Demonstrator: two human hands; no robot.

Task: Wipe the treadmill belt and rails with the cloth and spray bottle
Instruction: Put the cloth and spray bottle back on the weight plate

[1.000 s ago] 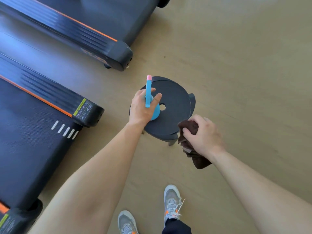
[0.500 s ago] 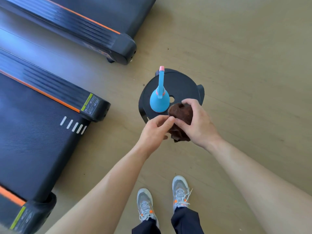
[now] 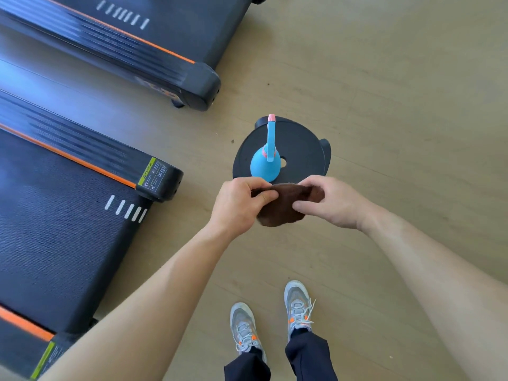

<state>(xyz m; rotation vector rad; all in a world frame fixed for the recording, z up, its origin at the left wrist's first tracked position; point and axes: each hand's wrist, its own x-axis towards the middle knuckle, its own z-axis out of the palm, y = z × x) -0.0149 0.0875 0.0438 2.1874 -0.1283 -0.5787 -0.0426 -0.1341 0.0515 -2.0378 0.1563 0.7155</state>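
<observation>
Overhead, left hand [image 3: 236,206] and right hand [image 3: 334,202] pinching fuzzy brown cloth [image 3: 283,206], teardrop-shaped blue spray bottle [image 3: 265,165] behind.

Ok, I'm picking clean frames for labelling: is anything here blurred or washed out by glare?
Head view: the rails at upper left are smeared by motion blur, and bluish glare washes the floor between them. Same view: left hand, right hand, cloth and bottle are sharp.

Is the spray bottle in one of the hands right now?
No, the spray bottle stands alone on the black stool; the left hand and right hand both pinch the brown cloth.
</observation>
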